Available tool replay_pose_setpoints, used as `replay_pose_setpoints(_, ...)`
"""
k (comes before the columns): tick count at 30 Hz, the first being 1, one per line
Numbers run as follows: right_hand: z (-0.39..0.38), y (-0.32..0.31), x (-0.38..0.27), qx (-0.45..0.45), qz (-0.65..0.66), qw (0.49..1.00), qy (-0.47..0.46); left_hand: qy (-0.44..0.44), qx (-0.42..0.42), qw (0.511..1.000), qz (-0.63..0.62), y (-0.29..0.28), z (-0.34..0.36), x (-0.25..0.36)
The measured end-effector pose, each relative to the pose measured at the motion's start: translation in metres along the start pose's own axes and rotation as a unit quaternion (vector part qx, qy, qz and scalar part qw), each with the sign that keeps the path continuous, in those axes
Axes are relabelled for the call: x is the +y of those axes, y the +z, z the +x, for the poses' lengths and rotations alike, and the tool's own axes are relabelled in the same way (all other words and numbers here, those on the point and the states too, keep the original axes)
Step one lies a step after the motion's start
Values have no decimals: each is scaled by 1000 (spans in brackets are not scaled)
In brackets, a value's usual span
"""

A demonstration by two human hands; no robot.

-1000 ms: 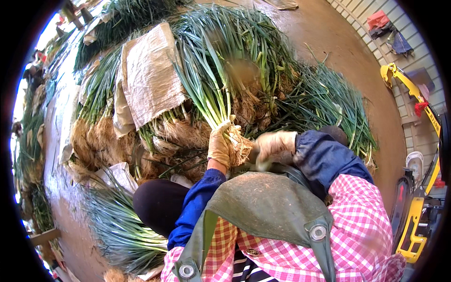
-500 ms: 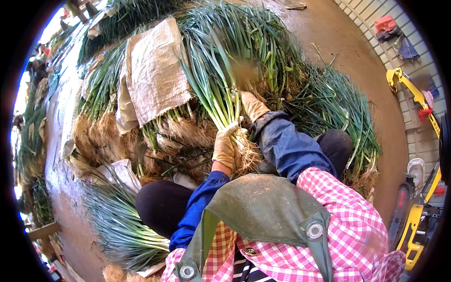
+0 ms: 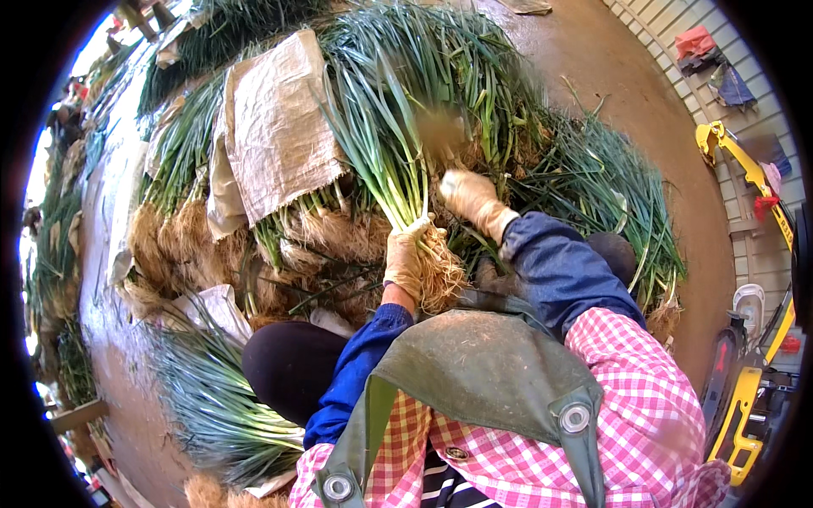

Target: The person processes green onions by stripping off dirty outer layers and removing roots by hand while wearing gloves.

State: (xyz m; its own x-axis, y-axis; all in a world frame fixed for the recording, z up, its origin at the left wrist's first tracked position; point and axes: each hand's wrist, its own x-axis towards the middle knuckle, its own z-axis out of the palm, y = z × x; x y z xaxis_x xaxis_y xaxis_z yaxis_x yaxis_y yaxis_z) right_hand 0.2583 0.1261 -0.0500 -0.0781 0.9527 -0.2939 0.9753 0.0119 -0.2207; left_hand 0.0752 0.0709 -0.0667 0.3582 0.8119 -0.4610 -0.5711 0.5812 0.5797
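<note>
My left hand [image 3: 405, 261], in a tan glove, grips a bunch of green onions [image 3: 398, 193] low down, just above its pale stringy roots [image 3: 441, 271]. The bunch slants away from me, its long green leaves reaching over the pile [image 3: 449, 68] of more green onions. To the right of the stalks is my right hand [image 3: 474, 201], also gloved and curled closed, a little apart from the bunch. Its fingertips are turned away, so anything inside them is hidden.
A woven sack [image 3: 284, 123] covers part of the pile. Loose green onions lie at lower left [image 3: 224, 406] and at right [image 3: 618, 195]. Wet brown floor [image 3: 584, 51] borders the pile, and a yellow machine-like frame [image 3: 745, 415] stands by the tiled wall at far right.
My right hand has come away from the stalks, moving right and toward me, its forearm swinging right. My left hand still holds the bunch in nearly the same place.
</note>
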Motion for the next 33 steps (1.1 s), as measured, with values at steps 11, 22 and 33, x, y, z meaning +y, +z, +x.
replay_pose_setpoints(11, 63, -42, -68, -262, 154, 947, 103, 7, 62, 998, 16, -6, -8, -3)
replay_pose_setpoints(22, 40, -55, -99, -239, -148, 954, 100, 66, 90, 993, 27, -23, 10, -25)
replay_pose_setpoints(33, 11, 14, -40, 50, -130, 975, -171, 58, 84, 993, 52, -9, 12, -27)
